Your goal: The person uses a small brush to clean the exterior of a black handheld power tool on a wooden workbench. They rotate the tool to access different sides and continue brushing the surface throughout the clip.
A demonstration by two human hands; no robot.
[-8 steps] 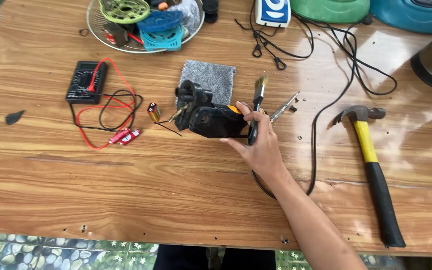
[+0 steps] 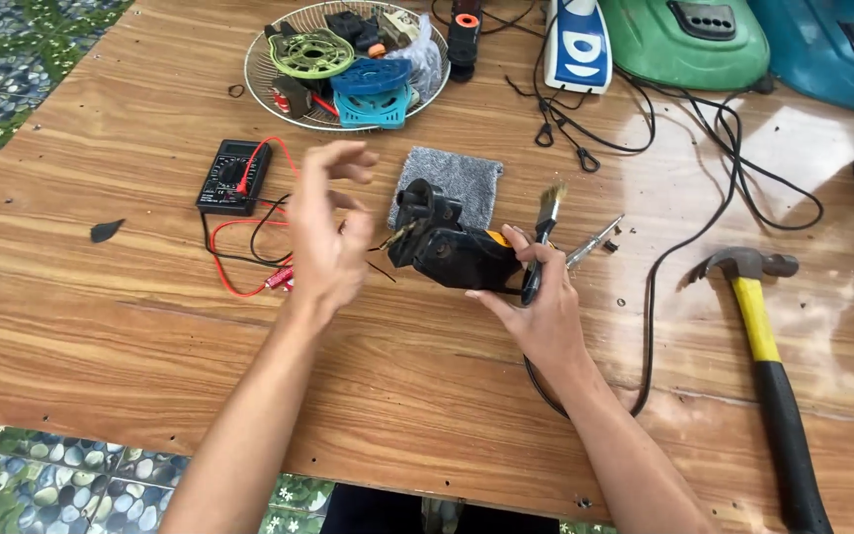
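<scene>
A black motor part (image 2: 457, 252) with a bit of orange on it is held up just over the middle of the wooden surface (image 2: 130, 326). It is gripped by the right hand (image 2: 541, 307), with the fingers wrapped around its right end. A small paintbrush (image 2: 544, 232) is also held in that same grip, with its bristles pointing up toward 12 o'clock. The left hand (image 2: 328, 232) is lifted just beside the motor part, at its 9 o'clock side, and it is blurred. Its grip is wide, with the fingers spread, and nothing is held in it. A gray cloth (image 2: 462, 178) is seen lying flat behind the motor part, at 12 o'clock. A black multimeter (image 2: 234, 176) with red and black wires (image 2: 239, 257) is laid at 9 o'clock from the left hand. A round wire basket (image 2: 259, 89) filled with green and blue plastic parts is set at 11 o'clock, near the far edge. A screwdriver (image 2: 595, 240) is laid just at 3 o'clock from the brush. A hammer (image 2: 768, 346) with a yellow and black handle is laid well apart at 3 o'clock. A long black cord (image 2: 659, 287) is looped between the right hand and the hammer.
</scene>
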